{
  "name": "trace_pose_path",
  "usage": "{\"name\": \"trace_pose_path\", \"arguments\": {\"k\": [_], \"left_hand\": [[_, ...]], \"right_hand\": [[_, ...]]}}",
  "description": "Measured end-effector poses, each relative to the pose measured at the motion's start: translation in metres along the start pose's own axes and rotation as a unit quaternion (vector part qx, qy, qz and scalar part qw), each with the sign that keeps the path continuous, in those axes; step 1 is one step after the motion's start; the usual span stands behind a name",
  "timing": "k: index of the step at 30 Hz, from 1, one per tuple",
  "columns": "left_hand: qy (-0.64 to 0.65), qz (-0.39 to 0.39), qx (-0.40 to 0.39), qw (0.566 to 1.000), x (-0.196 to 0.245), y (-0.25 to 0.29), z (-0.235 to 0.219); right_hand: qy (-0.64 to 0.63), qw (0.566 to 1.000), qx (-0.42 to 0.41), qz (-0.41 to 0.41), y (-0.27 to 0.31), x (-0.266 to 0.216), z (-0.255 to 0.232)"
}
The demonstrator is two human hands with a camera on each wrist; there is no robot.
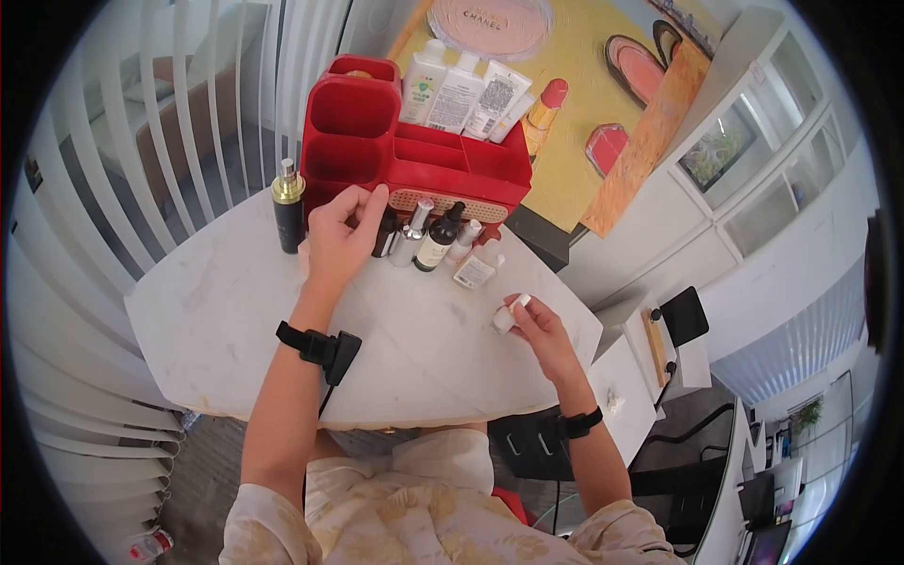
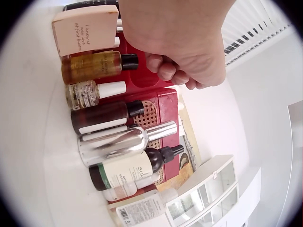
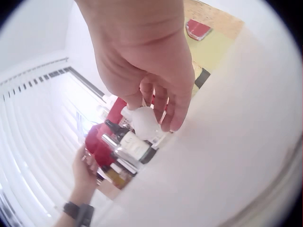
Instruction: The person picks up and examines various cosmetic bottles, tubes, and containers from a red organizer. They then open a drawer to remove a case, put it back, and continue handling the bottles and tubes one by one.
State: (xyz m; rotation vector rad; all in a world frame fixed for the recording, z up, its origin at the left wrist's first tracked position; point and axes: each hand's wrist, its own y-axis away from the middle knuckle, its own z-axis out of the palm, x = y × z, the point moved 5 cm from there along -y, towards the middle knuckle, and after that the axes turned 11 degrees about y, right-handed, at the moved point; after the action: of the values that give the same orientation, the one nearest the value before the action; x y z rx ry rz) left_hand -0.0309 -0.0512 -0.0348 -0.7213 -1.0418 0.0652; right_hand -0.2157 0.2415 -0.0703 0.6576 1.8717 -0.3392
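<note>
In the head view my right hand (image 1: 541, 339) pinches a small whitish bottle with a white cap (image 1: 504, 318) over the right of the table. The right wrist view shows that bottle (image 3: 145, 124) between thumb and fingers. My left hand (image 1: 344, 240) is at the front of the red organizer (image 1: 414, 174), fingers curled; its thumb-side fingertips are hidden in the left wrist view, so I cannot tell whether it holds anything. Beside it stand a silver bottle (image 1: 409, 240), a black dropper bottle (image 1: 439, 243) and a clear labelled bottle (image 1: 477, 267).
A dark bottle with a gold collar (image 1: 288, 209) stands left of the organizer. The left wrist view shows an amber bottle (image 2: 92, 66) and a pink box (image 2: 87, 30). White tubes (image 1: 496, 99) fill the organizer's back. The white table (image 1: 405, 358) has blinds (image 1: 104, 188) along its left.
</note>
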Motion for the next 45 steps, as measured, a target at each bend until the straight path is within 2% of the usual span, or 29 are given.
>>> {"name": "trace_pose_path", "arguments": {"k": [1, 4, 7, 10, 13, 18, 22, 28, 45], "left_hand": [[0.001, -0.001, -0.001, 1.000, 0.001, 0.001, 0.000], [0.004, -0.002, -0.003, 1.000, 0.006, 0.001, 0.002], [0.007, -0.003, 0.005, 1.000, 0.003, 0.001, 0.000], [0.005, 0.000, 0.012, 1.000, -0.001, 0.000, -0.001], [-0.012, 0.006, 0.017, 1.000, -0.001, -0.001, -0.002], [-0.002, 0.000, -0.006, 1.000, 0.000, 0.000, 0.001], [-0.009, -0.002, -0.011, 1.000, 0.002, 0.002, 0.003], [-0.016, 0.006, -0.012, 1.000, 0.004, 0.001, 0.003], [-0.005, -0.003, -0.010, 1.000, -0.001, 0.002, 0.003]], "right_hand": [[-0.109, 0.994, -0.007, 0.022, 0.005, -0.003, 0.009], [-0.281, 0.957, -0.068, 0.014, 0.010, -0.026, 0.038], [-0.330, 0.942, -0.068, 0.004, -0.003, -0.035, 0.064], [-0.327, 0.942, -0.067, 0.019, -0.014, -0.048, 0.089], [-0.367, 0.923, -0.114, 0.017, -0.017, -0.049, 0.109], [-0.353, 0.923, -0.154, -0.016, -0.012, -0.042, 0.130], [-0.340, 0.925, -0.172, -0.001, -0.015, -0.033, 0.135], [-0.377, 0.914, -0.152, 0.022, -0.020, -0.015, 0.141], [-0.431, 0.888, -0.158, 0.018, -0.021, -0.005, 0.141]]}}
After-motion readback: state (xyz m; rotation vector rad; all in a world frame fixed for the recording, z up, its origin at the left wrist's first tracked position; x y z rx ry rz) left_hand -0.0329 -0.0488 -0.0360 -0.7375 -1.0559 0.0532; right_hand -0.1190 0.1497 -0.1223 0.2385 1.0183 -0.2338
